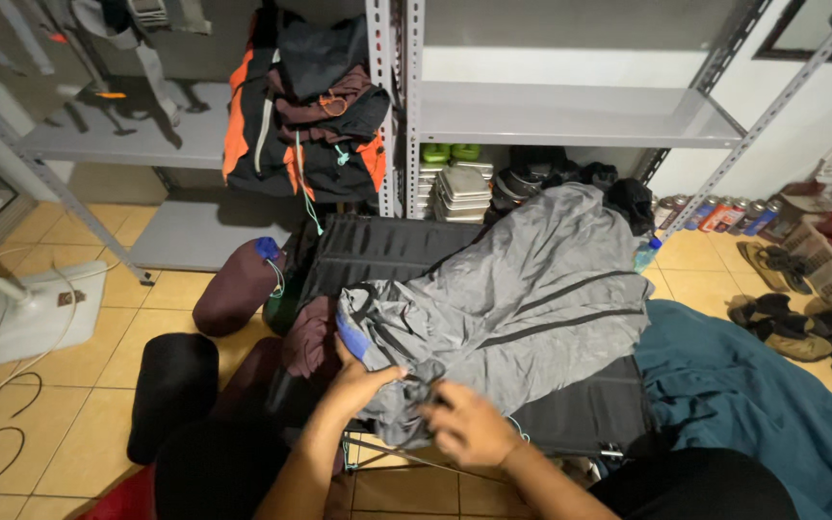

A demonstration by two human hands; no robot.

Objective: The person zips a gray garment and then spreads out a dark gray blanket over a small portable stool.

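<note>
- My left hand (358,380) has its grip closed on the near edge of the grey jacket (512,299), thumb on top, pinching the cloth by its blue trim.
- My right hand (469,424) is just beside it with the fingers curled into a bunched bit of the same hem; the hand is blurred, so I cannot tell how tight that grip is.
- The jacket lies spread over a black folding cot (589,414), its far end reaching toward the grey metal shelf (570,116).
- As I judge it, to handle this well I should keep both hands on the hem and hold it taut, so the slippery fabric does not slide off the cot.
- A teal blanket (763,395) lies touching the cot on my right; I should keep the jacket apart from it.
- Dark rolled bags (238,289) sit on the tiled floor (60,404) to my left, and sandals (782,332) lie further right.
</note>
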